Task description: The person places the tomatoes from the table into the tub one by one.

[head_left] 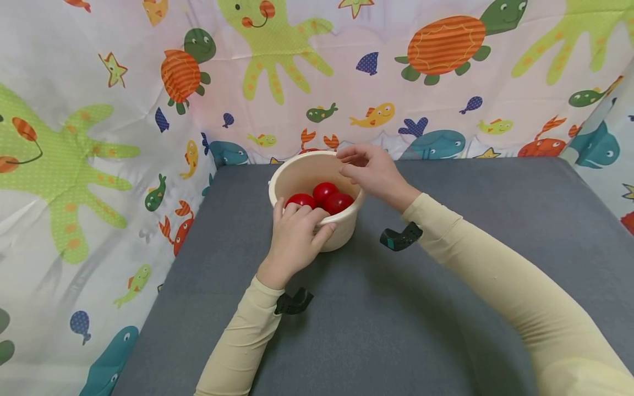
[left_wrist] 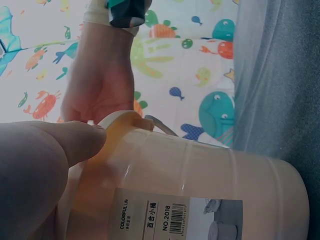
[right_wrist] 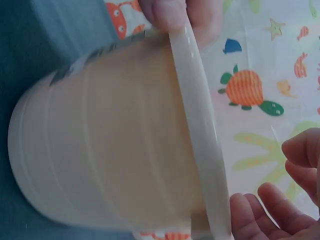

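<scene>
Bright, even light; soft shadows under both arms on the table (head_left: 446, 308). Head view sharp, edges bowed. Wrist views washed out — bucket (right_wrist: 110, 145) soft, near fingers (left_wrist: 45, 160) blurred.

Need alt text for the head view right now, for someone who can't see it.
A person's left hand grips the near rim of a cream bucket holding three red balls on a grey table, while the right hand hovers over its far rim, fingers loosely curled. A sea-animal print curtain surrounds the table.

Pale yellow sleeves (head_left: 500, 286), black wrist mounts (head_left: 401, 237)
</scene>
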`<state>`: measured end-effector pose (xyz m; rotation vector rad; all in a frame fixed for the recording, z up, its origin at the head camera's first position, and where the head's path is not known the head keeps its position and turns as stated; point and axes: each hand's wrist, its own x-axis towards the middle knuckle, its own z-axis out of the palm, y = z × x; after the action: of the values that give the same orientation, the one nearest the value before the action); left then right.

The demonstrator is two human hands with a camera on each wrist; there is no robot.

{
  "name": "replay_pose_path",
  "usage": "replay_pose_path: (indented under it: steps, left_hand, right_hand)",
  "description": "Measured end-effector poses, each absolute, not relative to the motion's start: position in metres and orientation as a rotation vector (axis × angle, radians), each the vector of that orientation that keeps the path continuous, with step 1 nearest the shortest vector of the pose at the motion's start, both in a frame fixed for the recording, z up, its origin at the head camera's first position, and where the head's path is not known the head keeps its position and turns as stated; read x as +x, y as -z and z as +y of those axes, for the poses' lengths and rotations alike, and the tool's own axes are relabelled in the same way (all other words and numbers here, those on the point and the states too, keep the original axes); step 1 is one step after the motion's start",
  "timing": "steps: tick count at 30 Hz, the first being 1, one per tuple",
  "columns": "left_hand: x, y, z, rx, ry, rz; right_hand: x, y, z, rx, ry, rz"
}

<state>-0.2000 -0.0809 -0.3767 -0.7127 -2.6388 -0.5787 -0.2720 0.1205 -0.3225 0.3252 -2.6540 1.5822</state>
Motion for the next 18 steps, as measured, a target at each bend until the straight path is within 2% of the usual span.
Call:
replay_pose_path:
  steps: [11,18]
  left_hand:
    - [-0.201,0.376,-0.08,-0.716,0.581,-2.629]
    - [-0.2,0.377,-0.081,-0.713,0.596,-2.625]
  right_hand:
    - [-0.253,0.32,0.183,0.197,-1.255,-2.66]
    - [-0.24,0.339,0.227,0.164,-1.041,-2.654]
